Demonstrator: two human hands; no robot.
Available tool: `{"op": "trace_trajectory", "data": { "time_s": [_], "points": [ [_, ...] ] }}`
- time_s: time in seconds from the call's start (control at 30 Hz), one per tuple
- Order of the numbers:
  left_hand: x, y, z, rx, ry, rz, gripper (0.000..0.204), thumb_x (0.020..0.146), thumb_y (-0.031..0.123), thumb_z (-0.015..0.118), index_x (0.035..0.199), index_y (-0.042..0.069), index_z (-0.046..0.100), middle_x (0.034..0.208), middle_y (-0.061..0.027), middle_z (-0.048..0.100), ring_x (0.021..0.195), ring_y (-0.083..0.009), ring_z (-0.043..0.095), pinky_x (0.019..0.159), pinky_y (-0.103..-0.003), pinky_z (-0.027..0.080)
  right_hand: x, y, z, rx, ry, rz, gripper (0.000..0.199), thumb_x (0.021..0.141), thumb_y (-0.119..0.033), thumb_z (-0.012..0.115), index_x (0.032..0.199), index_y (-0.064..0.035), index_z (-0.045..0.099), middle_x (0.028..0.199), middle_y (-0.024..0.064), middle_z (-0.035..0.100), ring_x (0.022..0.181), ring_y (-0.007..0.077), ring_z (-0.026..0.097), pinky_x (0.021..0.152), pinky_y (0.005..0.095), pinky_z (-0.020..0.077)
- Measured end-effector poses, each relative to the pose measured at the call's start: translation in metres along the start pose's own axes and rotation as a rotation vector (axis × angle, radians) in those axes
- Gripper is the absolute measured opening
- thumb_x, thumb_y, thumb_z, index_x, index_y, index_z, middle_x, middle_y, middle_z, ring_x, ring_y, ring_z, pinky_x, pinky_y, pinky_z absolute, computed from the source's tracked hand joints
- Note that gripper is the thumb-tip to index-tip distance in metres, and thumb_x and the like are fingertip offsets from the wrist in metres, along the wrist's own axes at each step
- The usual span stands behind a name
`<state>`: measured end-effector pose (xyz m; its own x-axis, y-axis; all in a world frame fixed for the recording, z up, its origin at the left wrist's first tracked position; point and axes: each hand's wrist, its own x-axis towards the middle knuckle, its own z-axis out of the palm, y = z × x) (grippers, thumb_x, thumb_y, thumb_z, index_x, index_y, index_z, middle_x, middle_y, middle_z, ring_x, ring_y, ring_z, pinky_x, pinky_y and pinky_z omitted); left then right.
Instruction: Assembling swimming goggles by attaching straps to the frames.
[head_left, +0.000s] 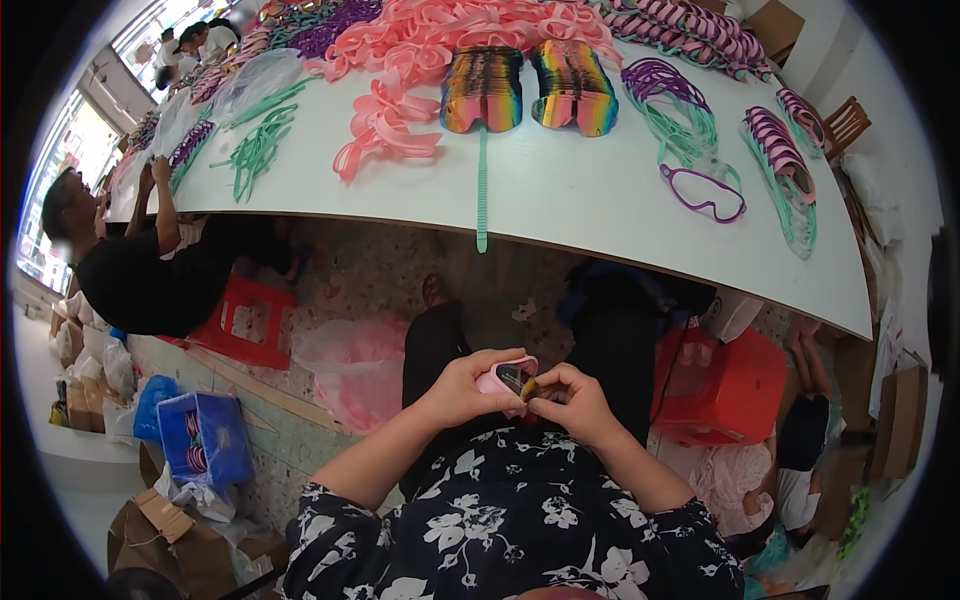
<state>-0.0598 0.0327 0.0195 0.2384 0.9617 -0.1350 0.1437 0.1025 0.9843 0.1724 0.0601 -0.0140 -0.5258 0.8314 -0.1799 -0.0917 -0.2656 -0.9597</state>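
Observation:
Above my lap, my left hand (468,391) is closed around a small pink goggle frame (489,382). A dark, shiny lens (514,377) shows inside the frame's rim. My right hand (578,403) pinches the lens's brownish-gold end with thumb and fingers, close against the frame. Part of both pieces is hidden behind my fingers. On the table ahead lie two stacks of rainbow-mirrored lenses (482,92). Beyond and left of them spreads a large heap of pink goggle frames (390,115).
A mint strap (482,190) hangs over the white table's (590,205) near edge. To the right lie purple goggles (704,194) with mint straps and stacked pink-lens goggles (778,150). Red stools (722,388), a pink bag (352,375) and a blue crate (205,440) stand below. A person (140,260) sits left.

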Motion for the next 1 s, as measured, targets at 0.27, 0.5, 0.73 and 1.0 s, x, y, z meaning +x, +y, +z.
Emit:
{"op": "trace_trajectory", "data": {
  "time_s": [0.27,0.5,0.73,1.0],
  "points": [
    [-0.006,0.009,-0.002,0.145,0.013,0.068,0.063,0.072,0.027,0.09,0.125,0.002,0.068,0.117,-0.0128,0.069,0.108,-0.0233,0.067,0.096,-0.034,0.051,-0.001,-0.013,0.002,-0.366,0.059,-0.267,0.026,0.076,-0.004,0.08,0.1,-0.0017,0.071,0.096,0.0052,0.063,0.085,0.0122,0.066,0.076,0.0251,0.0545],
    [-0.009,0.018,0.0,0.167,0.064,0.033,0.066,0.069,0.027,0.092,0.124,0.0,0.066,0.115,-0.0115,0.07,0.107,-0.0208,0.067,0.094,-0.033,0.052,-0.002,-0.012,0.002,-0.407,0.051,-0.312,0.03,0.075,0.003,0.076,0.104,0.0015,0.067,0.1,0.0062,0.057,0.089,0.0132,0.056,0.081,0.0267,0.0477],
    [-0.013,0.007,0.006,0.011,0.111,0.016,0.073,0.07,0.018,0.093,0.133,0.001,0.06,0.128,-0.0107,0.065,0.116,-0.0191,0.063,0.1,-0.034,0.05,-0.001,-0.018,0.004,-0.416,0.053,-0.293,0.032,0.075,0.003,0.077,0.106,0.0011,0.067,0.1,0.0061,0.057,0.088,0.0137,0.056,0.081,0.0263,0.0472],
    [-0.009,0.005,0.007,-0.155,0.098,0.088,0.071,0.07,0.012,0.092,0.133,0.002,0.062,0.132,-0.011,0.063,0.118,-0.019,0.062,0.102,-0.034,0.049,0.002,-0.015,0.006,-0.425,0.063,-0.34,0.033,0.075,0.001,0.078,0.106,0.0006,0.068,0.097,0.0056,0.059,0.086,0.0132,0.057,0.08,0.0261,0.0478]
  ]
}}
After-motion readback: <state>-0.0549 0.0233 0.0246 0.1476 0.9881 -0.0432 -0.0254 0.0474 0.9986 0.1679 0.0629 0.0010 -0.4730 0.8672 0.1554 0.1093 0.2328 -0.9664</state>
